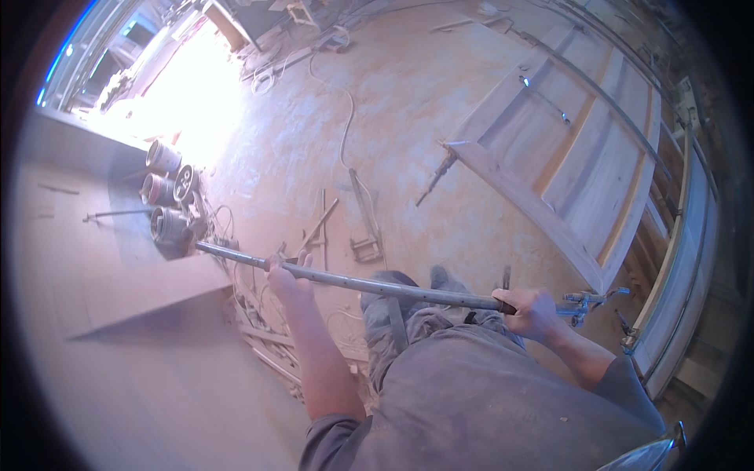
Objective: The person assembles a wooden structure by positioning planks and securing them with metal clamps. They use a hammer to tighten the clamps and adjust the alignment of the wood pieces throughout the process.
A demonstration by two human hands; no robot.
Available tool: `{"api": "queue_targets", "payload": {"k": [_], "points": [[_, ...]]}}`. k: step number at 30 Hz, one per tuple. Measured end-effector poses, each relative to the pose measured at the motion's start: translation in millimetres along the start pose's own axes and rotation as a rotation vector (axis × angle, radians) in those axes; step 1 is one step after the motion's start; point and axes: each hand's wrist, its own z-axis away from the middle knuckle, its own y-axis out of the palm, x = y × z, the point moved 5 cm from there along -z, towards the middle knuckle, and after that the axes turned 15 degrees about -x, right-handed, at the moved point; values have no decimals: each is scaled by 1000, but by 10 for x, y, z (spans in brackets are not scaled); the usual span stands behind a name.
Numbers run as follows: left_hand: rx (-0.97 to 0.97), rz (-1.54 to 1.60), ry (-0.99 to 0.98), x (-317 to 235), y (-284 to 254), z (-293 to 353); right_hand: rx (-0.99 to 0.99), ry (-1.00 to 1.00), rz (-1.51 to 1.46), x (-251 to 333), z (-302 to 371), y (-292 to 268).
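A long grey metal bar clamp (393,288), with holes along its bar and a screw end at the right, stretches across in front of my body. Toward its left end, my left hand (290,282) is closed around the bar. My right hand (531,312) grips it close to the screw end (581,308), its thumb lying along the top. To the right, a large pale wooden panel frame (499,184) leans with other clamps fixed on it. One clamp handle (437,177) sticks out from the panel's near-left corner.
Several round cans (170,225) stand by a wide pale board surface (118,235) at the left. Wood offcuts and a metal piece (366,249) lie on the dusty floor, where a cable (347,129) also runs. Bright light enters through an opening (188,94) at the far left.
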Motion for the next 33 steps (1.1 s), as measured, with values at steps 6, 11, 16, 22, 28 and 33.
{"api": "queue_targets", "payload": {"k": [6, 11, 16, 22, 28, 33], "points": [[203, 10, -117, 46, 1504, -770, -151, 137, 62, 320, -1057, 511], [490, -145, -248, 379, 2946, -1127, -239, 383, 124, 332, -1361, 1146], [810, -377, -263, 425, 4292, -1612, -439, 610, 20, 801, -1807, 2126], [978, -434, -373, 335, 5288, -1045, -574, 920, -6, 1714, -2542, 2281], [1230, -646, -706, 1111, 5385, -111, -741, 1226, -126, 1591, -2779, 2430], [1468, -1302, -738, 1719, 4796, 358, -937, 1387, -323, 1331, -3017, 2574]]}}
